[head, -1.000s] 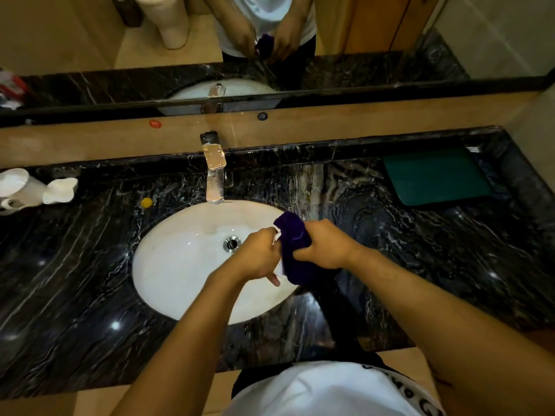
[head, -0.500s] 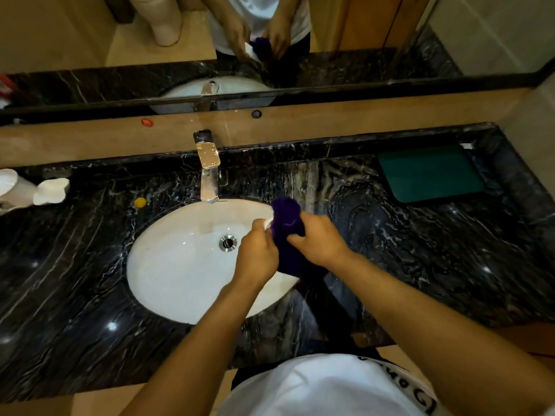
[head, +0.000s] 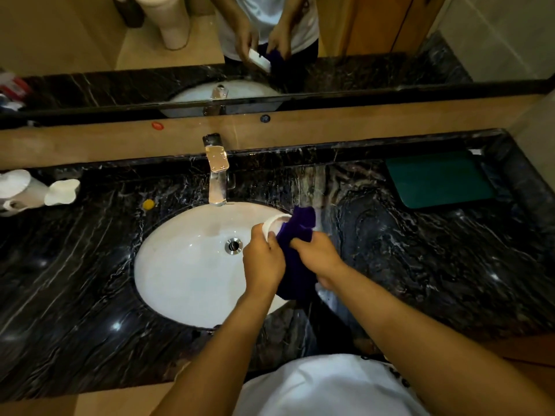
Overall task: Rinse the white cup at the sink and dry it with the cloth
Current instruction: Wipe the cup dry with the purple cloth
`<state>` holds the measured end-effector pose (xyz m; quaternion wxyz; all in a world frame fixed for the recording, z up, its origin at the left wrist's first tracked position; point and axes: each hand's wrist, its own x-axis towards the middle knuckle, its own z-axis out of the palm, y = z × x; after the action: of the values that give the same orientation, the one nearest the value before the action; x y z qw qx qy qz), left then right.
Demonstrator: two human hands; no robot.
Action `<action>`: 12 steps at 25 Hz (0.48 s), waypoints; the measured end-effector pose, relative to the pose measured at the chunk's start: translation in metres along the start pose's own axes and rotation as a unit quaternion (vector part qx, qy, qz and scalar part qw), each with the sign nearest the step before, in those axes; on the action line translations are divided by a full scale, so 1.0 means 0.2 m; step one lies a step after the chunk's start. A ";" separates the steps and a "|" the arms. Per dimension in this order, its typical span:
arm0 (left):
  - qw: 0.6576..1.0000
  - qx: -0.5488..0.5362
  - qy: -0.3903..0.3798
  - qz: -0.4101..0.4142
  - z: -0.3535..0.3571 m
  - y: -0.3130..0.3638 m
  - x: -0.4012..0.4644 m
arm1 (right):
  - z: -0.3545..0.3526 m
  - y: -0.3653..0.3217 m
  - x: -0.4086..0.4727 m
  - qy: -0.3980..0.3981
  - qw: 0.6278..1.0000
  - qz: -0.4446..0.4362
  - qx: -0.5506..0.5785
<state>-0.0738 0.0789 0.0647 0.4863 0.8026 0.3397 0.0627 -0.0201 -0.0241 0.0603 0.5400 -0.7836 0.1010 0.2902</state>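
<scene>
An oval white basin (head: pixel 186 274) sits sunk in the black marble tabletop (head: pixel 420 265), the chrome tap (head: pixel 216 172) behind it, a flat green mat (head: pixel 438 178) far right, two white containers (head: pixel 36 190) far left.

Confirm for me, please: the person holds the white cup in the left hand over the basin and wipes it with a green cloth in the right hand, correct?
Not quite: the cloth is purple, not green, as the head view shows. The only green thing is the mat on the counter at the right. The rest stands: the left hand holds the white cup over the basin, and the right hand wipes it.
</scene>
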 end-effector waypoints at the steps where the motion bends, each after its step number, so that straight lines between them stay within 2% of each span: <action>1: 1.000 0.003 -0.002 -0.004 -0.01 -0.02 0.01 | 0.00 0.00 0.00 -0.011 0.999 -0.024 -0.041; 3: 0.998 0.027 -0.050 0.009 -0.05 -0.04 0.04 | -0.04 -0.03 0.01 -0.022 0.979 -0.113 -0.166; 6: 0.981 0.046 -0.185 0.023 -0.14 -0.05 0.09 | -0.11 -0.11 0.04 -0.074 0.908 -0.247 -0.330; 8: 0.964 0.064 -0.258 0.017 -0.20 -0.03 0.16 | -0.13 -0.12 0.06 -0.121 0.873 -0.272 -0.387; 10: 0.956 0.098 -0.274 0.035 -0.24 -0.01 0.21 | -0.12 -0.10 0.06 -0.110 0.894 -0.254 -0.353; 12: 0.981 0.026 -0.190 0.022 -0.22 0.01 0.18 | -0.10 -0.07 0.05 -0.042 0.943 -0.215 -0.249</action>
<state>-0.0640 0.1330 0.0800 0.5195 0.8196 0.2247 -0.0884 0.0020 -0.0343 0.0704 0.3808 -0.8833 -0.1683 0.2154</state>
